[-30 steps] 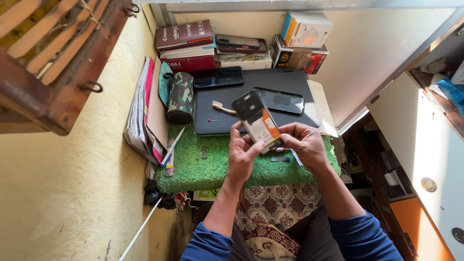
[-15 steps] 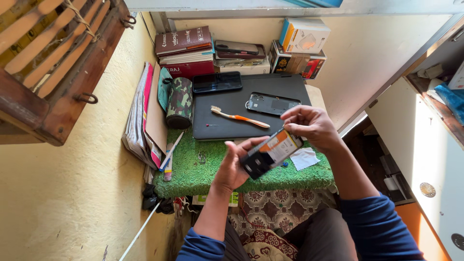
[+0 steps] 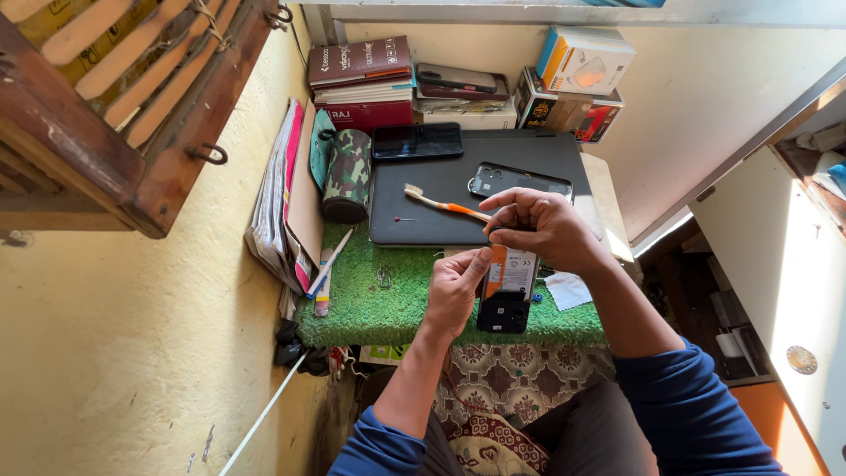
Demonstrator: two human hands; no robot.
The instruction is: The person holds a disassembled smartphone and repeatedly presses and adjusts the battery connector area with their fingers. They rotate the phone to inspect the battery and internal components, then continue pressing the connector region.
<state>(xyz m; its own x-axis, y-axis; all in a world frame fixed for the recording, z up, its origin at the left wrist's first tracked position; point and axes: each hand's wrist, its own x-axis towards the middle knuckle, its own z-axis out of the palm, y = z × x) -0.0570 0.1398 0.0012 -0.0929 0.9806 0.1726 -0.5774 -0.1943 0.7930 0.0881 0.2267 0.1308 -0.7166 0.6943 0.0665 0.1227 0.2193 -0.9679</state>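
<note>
An opened phone (image 3: 507,289) with its back removed shows an orange and white battery area and a black lower part. It is held upright over the green mat (image 3: 379,304). My left hand (image 3: 456,286) grips its left edge with thumb and fingers. My right hand (image 3: 542,231) is curled over its top end, pinching there. Whether the right fingers hold a small part is hidden.
A black work mat (image 3: 441,207) carries an orange toothbrush (image 3: 445,205), a dark phone (image 3: 417,140) and a phone back cover (image 3: 520,181). A camouflage pouch (image 3: 346,176), stacked books (image 3: 361,79) and boxes (image 3: 577,79) line the back. A white cloth (image 3: 567,289) lies at right.
The phone has turned from tilted sideways to upright with its dark end toward me. Both hands shifted slightly right and lower with it.
</note>
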